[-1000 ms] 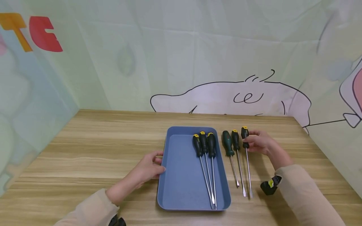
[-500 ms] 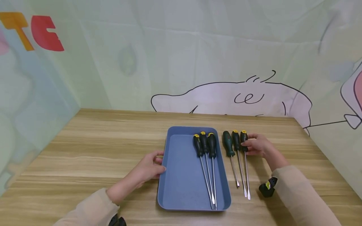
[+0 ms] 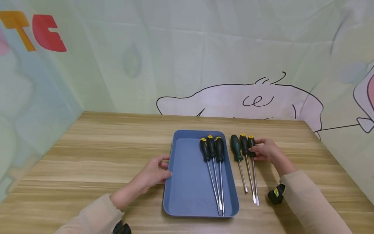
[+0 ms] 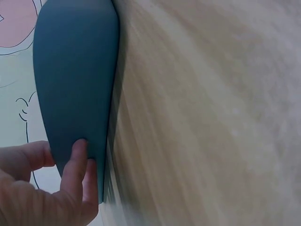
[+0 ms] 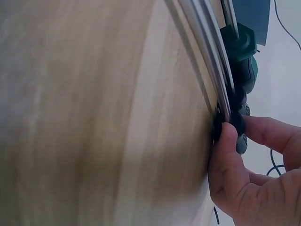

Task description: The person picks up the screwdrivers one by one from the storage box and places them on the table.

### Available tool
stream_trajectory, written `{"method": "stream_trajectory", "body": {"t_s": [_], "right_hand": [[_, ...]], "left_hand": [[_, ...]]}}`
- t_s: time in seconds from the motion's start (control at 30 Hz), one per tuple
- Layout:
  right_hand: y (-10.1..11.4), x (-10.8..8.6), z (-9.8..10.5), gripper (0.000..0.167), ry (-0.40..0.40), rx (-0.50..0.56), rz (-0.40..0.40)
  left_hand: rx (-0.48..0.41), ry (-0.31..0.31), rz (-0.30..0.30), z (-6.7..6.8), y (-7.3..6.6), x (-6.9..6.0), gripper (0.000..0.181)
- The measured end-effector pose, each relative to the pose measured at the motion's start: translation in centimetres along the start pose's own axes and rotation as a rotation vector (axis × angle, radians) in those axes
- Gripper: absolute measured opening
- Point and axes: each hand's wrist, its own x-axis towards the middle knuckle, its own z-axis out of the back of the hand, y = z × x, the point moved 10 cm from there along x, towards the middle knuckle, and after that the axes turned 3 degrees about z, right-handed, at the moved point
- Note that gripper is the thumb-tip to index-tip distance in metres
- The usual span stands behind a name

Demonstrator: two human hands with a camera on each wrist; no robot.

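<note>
My left hand [image 3: 154, 171] holds the left side of a blue tray [image 3: 183, 185], thumb at the rim and fingers against the outer wall [image 4: 75, 80]. Three screwdrivers [image 3: 219, 150] with black, yellow-capped handles lie along the tray's right side. Right of the tray, on the table, a dark green screwdriver [image 3: 236, 148] lies beside a black, yellow-capped screwdriver [image 3: 244, 145]. Alongside that one, my right hand [image 3: 266, 150] pinches the handle of the rightmost black screwdriver [image 3: 251, 142]. In the right wrist view, thumb and finger grip it near its steel shaft [image 5: 214, 66].
The wood-grain table [image 3: 111, 139] ends at a printed cloth backdrop [image 3: 175, 58] behind and at both sides. A black wrist device [image 3: 276, 195] sits below the right sleeve, another [image 3: 121, 228] by the left sleeve.
My right hand has brought the rightmost screwdriver left and slightly nearer, close against the black one beside it. The left hand and the tray have stayed in place.
</note>
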Motion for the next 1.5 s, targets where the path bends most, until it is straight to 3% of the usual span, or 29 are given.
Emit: {"method": "stream_trajectory", "body": {"t_s": [0.37,0.83,1.23,1.37,1.5], "right_hand": [[-0.2,-0.4,0.5,0.065,0.022,0.032,0.005],[1.7,-1.6,0.8,0.062,0.050,-0.013,0.076],[2.6,-3.0,-2.4,0.055,0.138,0.011,0.135],[2.9,-3.6,-4.0,0.051,0.201,-0.030,0.170],[3.4,-4.1,-4.8,0.044,0.196,-0.085,0.213]], "left_hand": [[0.004,0.000,-0.002,0.0,0.1,0.0,0.054],[0.017,0.009,-0.001,0.0,0.2,0.0,0.055],[0.016,0.015,0.002,-0.1,0.2,0.0,0.056],[0.021,0.015,0.002,-0.1,0.2,0.1,0.056],[0.021,0.017,0.001,-0.1,0.2,0.0,0.056]]}}
